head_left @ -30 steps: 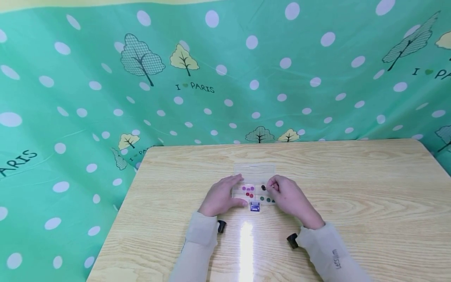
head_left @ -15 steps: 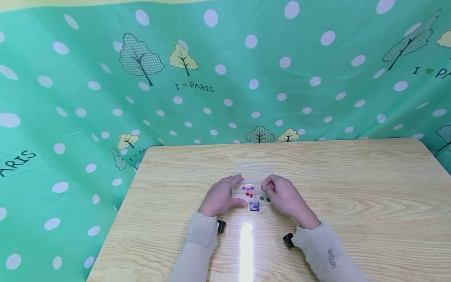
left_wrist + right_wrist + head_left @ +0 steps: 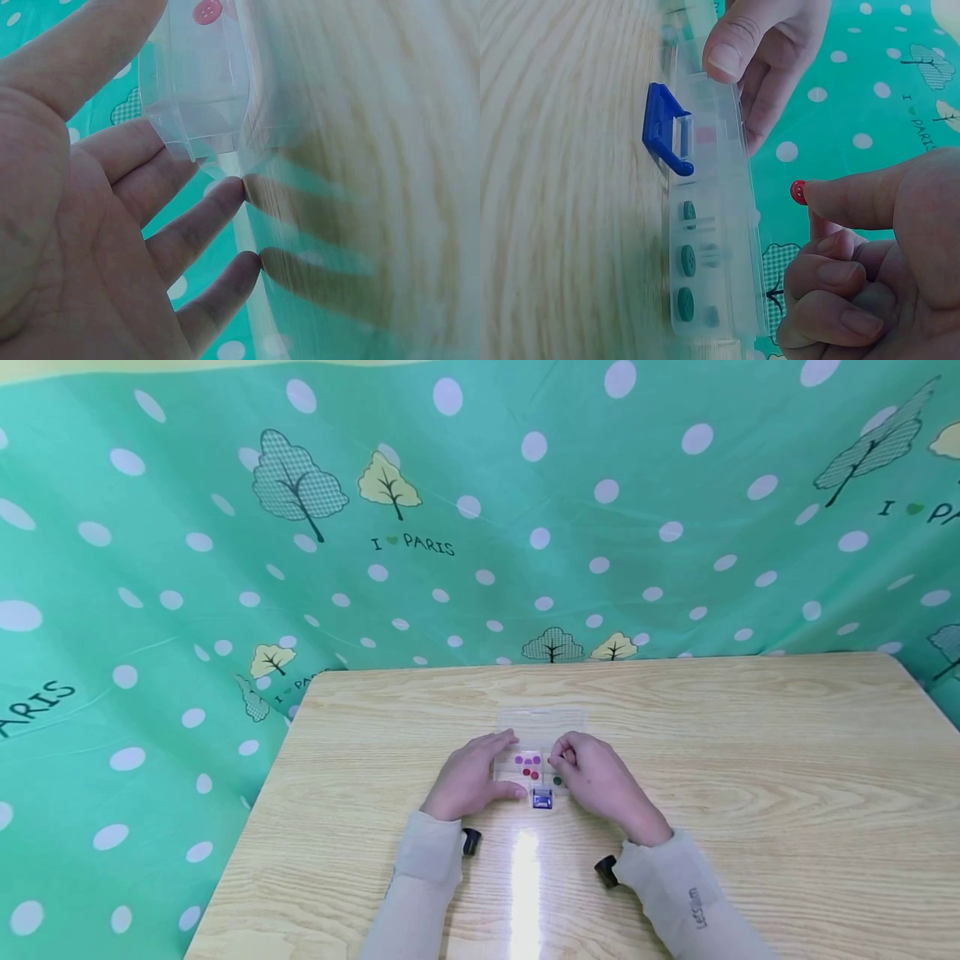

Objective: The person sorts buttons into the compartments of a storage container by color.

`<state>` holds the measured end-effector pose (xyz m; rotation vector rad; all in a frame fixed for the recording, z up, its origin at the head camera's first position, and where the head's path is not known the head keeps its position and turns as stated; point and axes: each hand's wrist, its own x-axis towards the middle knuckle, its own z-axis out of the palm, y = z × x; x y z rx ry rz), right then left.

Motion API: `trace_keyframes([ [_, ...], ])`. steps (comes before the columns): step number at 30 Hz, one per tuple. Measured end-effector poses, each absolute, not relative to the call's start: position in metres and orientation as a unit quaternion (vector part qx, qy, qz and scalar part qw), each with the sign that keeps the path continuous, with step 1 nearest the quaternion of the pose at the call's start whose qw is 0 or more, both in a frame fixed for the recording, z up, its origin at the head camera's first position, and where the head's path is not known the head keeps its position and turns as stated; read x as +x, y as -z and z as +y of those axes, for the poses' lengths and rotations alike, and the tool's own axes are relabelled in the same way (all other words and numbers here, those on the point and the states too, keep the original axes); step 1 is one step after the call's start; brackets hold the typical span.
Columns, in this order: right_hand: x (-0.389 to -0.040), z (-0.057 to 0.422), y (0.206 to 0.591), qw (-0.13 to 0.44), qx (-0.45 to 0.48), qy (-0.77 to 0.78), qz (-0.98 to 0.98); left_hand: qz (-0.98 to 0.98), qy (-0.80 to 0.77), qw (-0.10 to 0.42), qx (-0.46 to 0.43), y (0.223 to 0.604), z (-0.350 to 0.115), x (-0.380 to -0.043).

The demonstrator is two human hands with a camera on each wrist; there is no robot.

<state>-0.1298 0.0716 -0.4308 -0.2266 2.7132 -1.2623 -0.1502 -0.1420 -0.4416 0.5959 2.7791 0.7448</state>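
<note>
A clear plastic box (image 3: 739, 300) with compartments sits on the table, its lid (image 3: 542, 720) folded back. My left hand (image 3: 467, 779) grips the box's left end, thumb at the front wall and fingers spread at the far side. Between the thumb and index finger of my right hand (image 3: 600, 772) is a small red button (image 3: 799, 192), pinched above the box's right half. Purple buttons (image 3: 528, 762) and red buttons (image 3: 531, 774) lie in the left compartments. Green buttons (image 3: 688, 261) stand along the front right one. My right hand hides the compartment behind them.
A blue latch (image 3: 542, 798) sticks out at the box's front. Around it spreads the wood-grain table (image 3: 750, 777), with a green dotted cloth (image 3: 480, 527) hanging behind. Black wrist-worn devices show under both sleeves, such as the left device (image 3: 471, 841).
My right hand has moved left across the box, covering the black buttons and more of the green ones in the head view. The left hand and the box stay put.
</note>
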Motion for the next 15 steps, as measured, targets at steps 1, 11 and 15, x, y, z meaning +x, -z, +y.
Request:
trace_keyframes([
  [1,-0.1300,0.0711,0.4308,0.069,-0.077,0.419,0.902,0.941,-0.252,0.102,0.202,0.4415,-0.1420,-0.1500],
  [11,-0.1318,0.0659,0.4332,0.058,-0.092,0.416,0.903,0.941,-0.250,0.098,0.206,0.4435,-0.1425,-0.1512],
  [15,-0.1323,0.0636,0.4334,0.058,-0.094,0.415,0.903,0.941,-0.250,0.096,0.208,0.4440,-0.1429,-0.1515],
])
